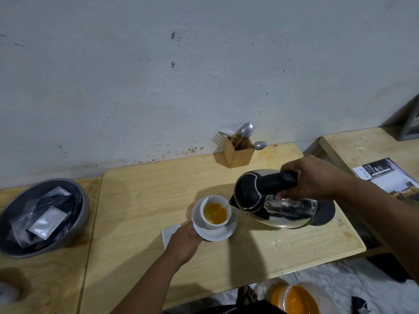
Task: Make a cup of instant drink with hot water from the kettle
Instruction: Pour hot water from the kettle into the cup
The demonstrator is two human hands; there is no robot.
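A white cup [215, 224] stands on a white saucer [217, 234] in the middle of the wooden table [145, 200], partly filled with orange-yellow liquid. My right hand [317, 177] grips the black handle of the steel kettle [285, 211], which is tilted with its spout at the cup's right rim. A thin stream falls into the cup. My left hand [183, 243] holds the saucer's near-left edge. A torn white sachet [169, 233] lies under that hand.
A grey bowl [84, 214] of dark and silver sachets sits at the left. A wooden holder [239, 152] with spoons and a fork stands by the wall. A magazine [385, 175] lies at the right. A tub of orange liquid [294, 298] is on the floor.
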